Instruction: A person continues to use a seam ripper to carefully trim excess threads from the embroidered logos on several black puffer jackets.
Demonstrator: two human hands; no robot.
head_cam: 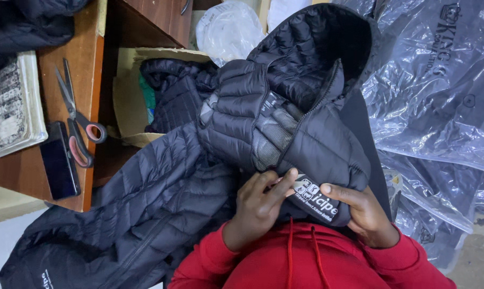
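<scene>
Dark quilted hooded jacket (301, 123) (folded)

Small white printed label (318, 198) low in the centre, on dark cloth. Dark blank phone screen (59, 160) at left. Clear plastic bags (434, 91) piled along the right, another bag (228, 27) top centre.

A wooden desk (89, 69) is seen at upper left. On it are laid red-handled scissors (76, 120), a dark phone (60, 160), a worn book (12, 107) and dark fabric (22, 21).
</scene>
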